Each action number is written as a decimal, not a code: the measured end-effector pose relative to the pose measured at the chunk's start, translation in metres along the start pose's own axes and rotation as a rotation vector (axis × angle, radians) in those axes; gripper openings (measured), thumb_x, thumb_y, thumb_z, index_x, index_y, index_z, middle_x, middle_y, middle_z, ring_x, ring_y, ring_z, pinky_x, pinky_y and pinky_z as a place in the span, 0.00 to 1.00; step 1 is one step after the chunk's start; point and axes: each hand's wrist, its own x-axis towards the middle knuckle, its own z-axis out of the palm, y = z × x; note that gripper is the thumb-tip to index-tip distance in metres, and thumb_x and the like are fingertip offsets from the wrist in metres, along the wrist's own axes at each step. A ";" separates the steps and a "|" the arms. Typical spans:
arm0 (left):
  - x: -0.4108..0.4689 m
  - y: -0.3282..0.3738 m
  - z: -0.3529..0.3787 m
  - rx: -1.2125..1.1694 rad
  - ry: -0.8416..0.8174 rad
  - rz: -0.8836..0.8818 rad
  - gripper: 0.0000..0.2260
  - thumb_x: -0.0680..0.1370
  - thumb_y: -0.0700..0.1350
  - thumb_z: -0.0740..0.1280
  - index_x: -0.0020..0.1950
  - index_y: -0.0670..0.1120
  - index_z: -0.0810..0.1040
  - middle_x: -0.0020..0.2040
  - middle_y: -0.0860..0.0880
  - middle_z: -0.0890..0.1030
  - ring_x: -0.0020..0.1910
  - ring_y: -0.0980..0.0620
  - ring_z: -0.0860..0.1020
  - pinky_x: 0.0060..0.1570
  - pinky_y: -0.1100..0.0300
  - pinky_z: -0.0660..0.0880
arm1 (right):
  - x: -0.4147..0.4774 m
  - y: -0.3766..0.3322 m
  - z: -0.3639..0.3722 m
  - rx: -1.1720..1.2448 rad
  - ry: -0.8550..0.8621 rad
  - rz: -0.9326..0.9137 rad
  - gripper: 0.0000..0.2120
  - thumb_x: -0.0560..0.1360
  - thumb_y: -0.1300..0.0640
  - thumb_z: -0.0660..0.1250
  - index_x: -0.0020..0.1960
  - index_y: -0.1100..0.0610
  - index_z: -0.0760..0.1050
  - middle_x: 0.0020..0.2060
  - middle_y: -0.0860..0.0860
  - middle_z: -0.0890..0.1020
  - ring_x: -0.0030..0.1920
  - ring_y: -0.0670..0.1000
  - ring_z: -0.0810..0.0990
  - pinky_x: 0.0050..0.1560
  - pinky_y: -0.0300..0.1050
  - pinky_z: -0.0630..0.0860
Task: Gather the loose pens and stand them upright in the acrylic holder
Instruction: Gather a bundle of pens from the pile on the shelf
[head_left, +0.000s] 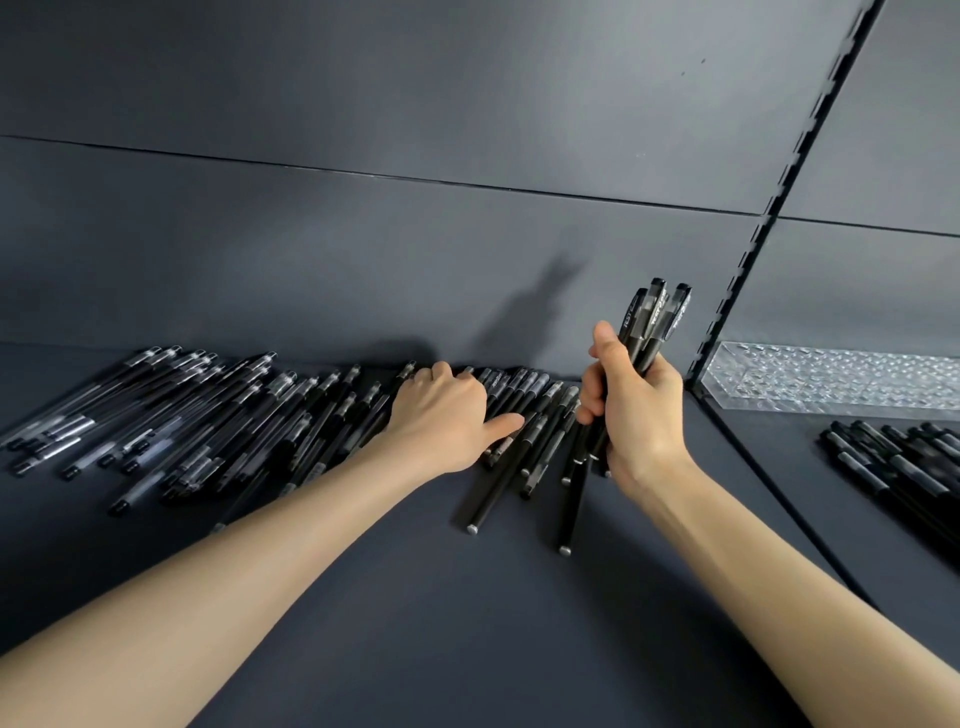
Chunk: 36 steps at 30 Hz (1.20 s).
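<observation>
head view: right hand (641, 415) is clenching a bundle of black pens (652, 317) upright, fingers wrapped tight, three caps showing above the fist. left hand (441, 415) is lying on the heap of loose pens (208, 415) on the shelf (415, 597), fingers bending down, thumb out; grip unclear. one acrylic holder (831, 379) is sitting far right, behind a second heap (904, 457).

Left hand (441, 410): bare forearm extended, palm down on the spread of loose black plastic pens (218, 415), fingers bent, thumb stretched rightward; grip unclear. Right hand (634, 410): at the spread's right end, raised, fingers curled round an upright bundle of black capped pens (652, 322).
</observation>
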 end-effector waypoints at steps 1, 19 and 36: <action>0.001 0.000 0.000 0.019 -0.007 0.007 0.29 0.78 0.63 0.55 0.59 0.37 0.71 0.62 0.37 0.71 0.63 0.38 0.69 0.60 0.51 0.66 | 0.000 0.000 0.000 -0.007 -0.008 0.000 0.11 0.79 0.53 0.63 0.41 0.58 0.68 0.21 0.48 0.68 0.23 0.48 0.63 0.25 0.39 0.65; 0.019 0.006 -0.014 0.016 -0.154 0.035 0.16 0.77 0.50 0.65 0.33 0.44 0.66 0.32 0.48 0.70 0.35 0.45 0.70 0.41 0.57 0.66 | -0.004 0.006 0.004 -0.057 -0.106 0.033 0.11 0.78 0.55 0.65 0.40 0.60 0.74 0.22 0.49 0.71 0.24 0.48 0.67 0.28 0.42 0.69; -0.047 -0.017 -0.050 -1.005 0.021 0.141 0.14 0.80 0.47 0.60 0.38 0.42 0.75 0.41 0.46 0.75 0.43 0.51 0.74 0.49 0.58 0.69 | -0.028 -0.018 0.022 0.046 -0.246 0.028 0.10 0.70 0.52 0.72 0.43 0.57 0.76 0.26 0.51 0.67 0.24 0.47 0.64 0.24 0.38 0.64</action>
